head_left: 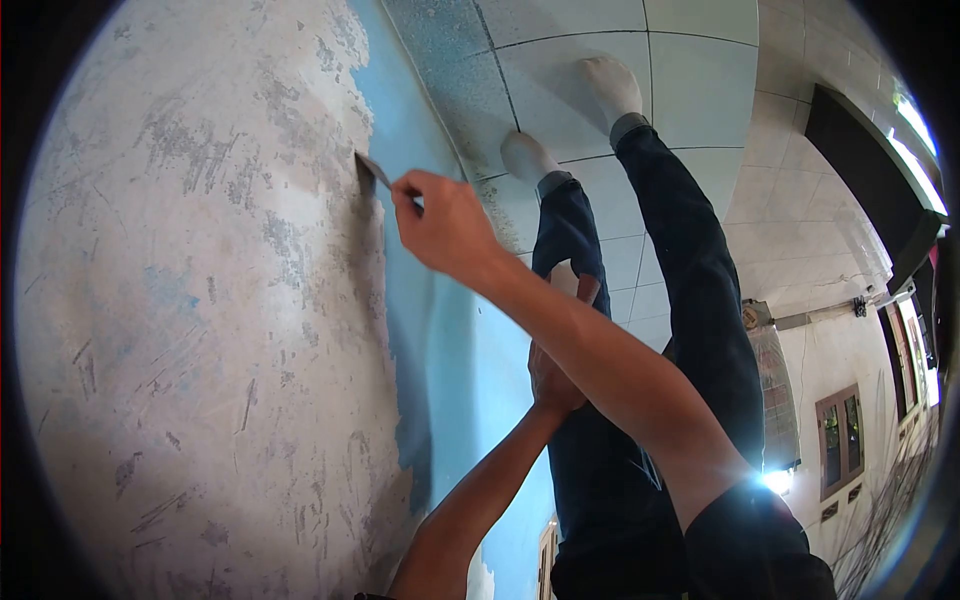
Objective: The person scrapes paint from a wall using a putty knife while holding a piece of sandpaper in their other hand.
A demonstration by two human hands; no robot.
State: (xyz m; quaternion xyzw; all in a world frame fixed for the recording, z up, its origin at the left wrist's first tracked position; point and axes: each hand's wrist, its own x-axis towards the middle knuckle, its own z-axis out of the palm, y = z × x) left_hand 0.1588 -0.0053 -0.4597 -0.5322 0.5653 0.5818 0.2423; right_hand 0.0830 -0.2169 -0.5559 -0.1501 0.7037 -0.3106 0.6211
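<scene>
My right hand point(445, 222) is closed round a scraper point(374, 170), whose thin blade meets the wall where the blue paint point(400, 300) borders the bare, pale, scuffed plaster point(200, 300). A dark shadow of the hand falls along that ragged edge. Below the right forearm, my left hand point(558, 375) is held in front of my legs, partly covered by that forearm. Its fingers are curled round a pale object point(564, 278), of which only a small end shows, so I cannot tell its kind.
My feet point(612, 88) in light socks stand on pale floor tiles point(700, 95) close to the foot of the wall. Dusty specks lie on the tiles point(440, 45) along it. A window point(840, 440) and a bright light point(777, 481) appear at the right.
</scene>
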